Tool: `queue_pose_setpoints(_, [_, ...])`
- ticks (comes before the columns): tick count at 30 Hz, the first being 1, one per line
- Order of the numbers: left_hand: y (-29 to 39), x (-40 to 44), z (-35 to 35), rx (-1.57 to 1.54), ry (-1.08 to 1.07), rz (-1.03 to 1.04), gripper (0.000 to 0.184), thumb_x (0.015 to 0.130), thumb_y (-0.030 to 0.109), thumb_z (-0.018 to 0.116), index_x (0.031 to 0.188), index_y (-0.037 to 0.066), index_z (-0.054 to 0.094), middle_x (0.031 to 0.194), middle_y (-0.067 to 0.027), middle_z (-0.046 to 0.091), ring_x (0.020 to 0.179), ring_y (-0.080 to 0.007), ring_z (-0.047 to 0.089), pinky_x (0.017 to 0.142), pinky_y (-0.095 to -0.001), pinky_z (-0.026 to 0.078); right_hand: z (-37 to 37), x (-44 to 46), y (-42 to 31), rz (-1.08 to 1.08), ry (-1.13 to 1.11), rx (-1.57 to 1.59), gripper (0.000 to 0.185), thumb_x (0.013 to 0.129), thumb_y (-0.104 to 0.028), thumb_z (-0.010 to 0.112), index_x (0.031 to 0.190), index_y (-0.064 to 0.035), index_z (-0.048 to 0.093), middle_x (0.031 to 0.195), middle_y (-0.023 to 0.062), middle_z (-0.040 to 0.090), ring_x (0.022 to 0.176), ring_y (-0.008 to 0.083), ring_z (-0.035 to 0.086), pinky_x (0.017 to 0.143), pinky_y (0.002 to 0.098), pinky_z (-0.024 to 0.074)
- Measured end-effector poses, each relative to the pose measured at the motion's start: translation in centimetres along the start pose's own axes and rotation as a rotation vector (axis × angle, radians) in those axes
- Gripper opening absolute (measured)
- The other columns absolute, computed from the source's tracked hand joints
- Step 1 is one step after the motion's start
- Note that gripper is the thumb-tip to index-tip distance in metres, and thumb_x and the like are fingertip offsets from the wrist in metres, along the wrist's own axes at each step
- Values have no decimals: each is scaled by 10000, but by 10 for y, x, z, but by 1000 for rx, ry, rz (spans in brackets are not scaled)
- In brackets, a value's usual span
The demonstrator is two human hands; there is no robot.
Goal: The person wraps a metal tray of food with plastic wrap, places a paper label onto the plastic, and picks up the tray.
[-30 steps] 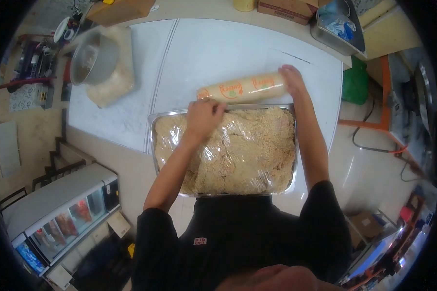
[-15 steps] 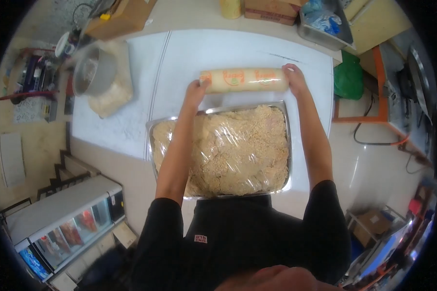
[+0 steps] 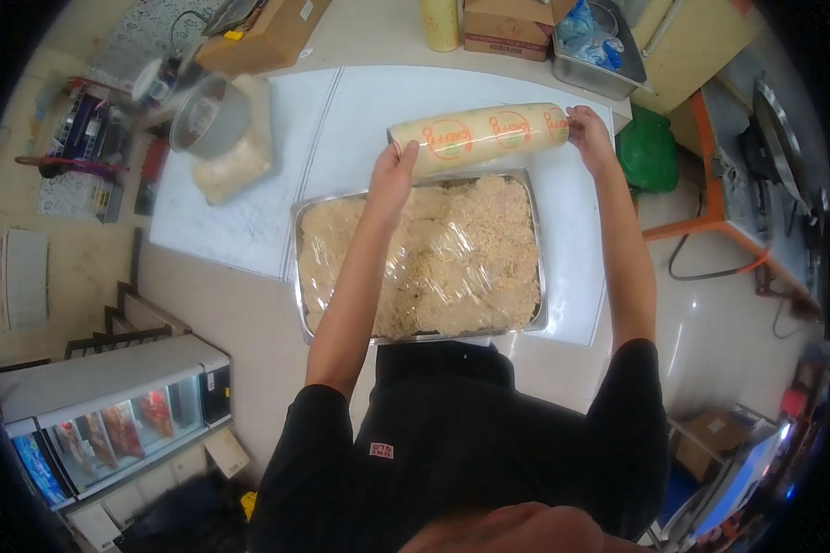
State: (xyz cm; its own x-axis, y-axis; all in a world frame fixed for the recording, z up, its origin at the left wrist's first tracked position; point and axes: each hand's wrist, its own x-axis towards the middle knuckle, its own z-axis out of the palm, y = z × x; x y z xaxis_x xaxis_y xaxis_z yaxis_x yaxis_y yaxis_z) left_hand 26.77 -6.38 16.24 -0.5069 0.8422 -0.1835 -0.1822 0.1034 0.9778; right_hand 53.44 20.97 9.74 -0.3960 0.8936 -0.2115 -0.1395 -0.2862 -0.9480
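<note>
A large roll of cling film (image 3: 484, 136) with orange printing spans the space between my hands, just beyond a metal tray (image 3: 541, 304). My left hand (image 3: 394, 175) grips its left end; my right hand (image 3: 588, 136) closes round the right end. The roll tilts, its right end farther from me. Crumb-coated food (image 3: 470, 258) fills the tray. Shiny clear film (image 3: 447, 241) lies over much of that food, wrinkled and catching the light. My left forearm passes above the tray and hides part of it.
On the white table (image 3: 341, 111), a metal pot (image 3: 210, 118) rests on a bag (image 3: 235, 170) at the left. Behind stand cardboard boxes (image 3: 507, 32), another film roll (image 3: 440, 26) and a steel pan (image 3: 599, 74). A glass-fronted fridge (image 3: 111, 424) is at lower left, a green bin (image 3: 648, 152) at right.
The roll has tilted and turned, its right end going farther back and more printing facing up. Both hands moved with it. The whole view has shifted slightly.
</note>
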Motion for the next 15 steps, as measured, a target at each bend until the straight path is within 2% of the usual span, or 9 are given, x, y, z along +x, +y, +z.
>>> queue_pose_setpoints(2, [0,-11,5,35,13,14,400,1009,305,545,1237,-22,575,1118,-77,663,988,-116,581,867,-272,442,-6,-13,-4,-26,-21,1,99,904,-189,618,885,-139,535,798,6,591,731,118,573,725,277,449])
queue_pose_setpoints(5, [-20,-44,7,37,7,46,385,1017,290,530,1251,-12,569,1159,-81,650,1027,-112,578,886,-266,441,-19,-51,-7,-112,-41,114,92,917,-210,605,895,-142,548,791,4,595,745,123,575,740,287,452])
queue_pose_setpoints(8, [-20,-92,18,15,-55,83,380,1017,276,531,1266,-10,560,1186,-85,640,1058,-126,581,926,-273,435,-34,-94,-4,-104,31,181,90,934,-230,582,913,-144,564,788,1,594,757,127,572,754,300,454])
queue_pose_setpoints(11, [-44,-124,16,8,-144,225,381,1015,252,534,1286,-15,535,1216,-89,628,1080,-136,577,955,-281,426,-56,-133,12,-141,-4,175,112,955,-254,563,924,-147,563,797,-12,577,778,120,553,774,299,438])
queue_pose_setpoints(14, [-69,-161,8,60,-229,251,364,1008,201,540,1288,-30,518,1192,-79,629,1087,-135,567,966,-289,422,-65,-182,21,-198,-7,141,136,974,-272,547,910,-152,545,830,-36,544,804,97,524,792,291,414])
queue_pose_setpoints(15, [-72,-176,9,-13,-221,261,347,1003,187,546,1272,-31,525,1177,-75,628,1084,-132,564,963,-287,421,-67,-200,24,-202,-11,134,143,977,-279,546,909,-153,539,846,-41,533,819,92,516,800,286,407])
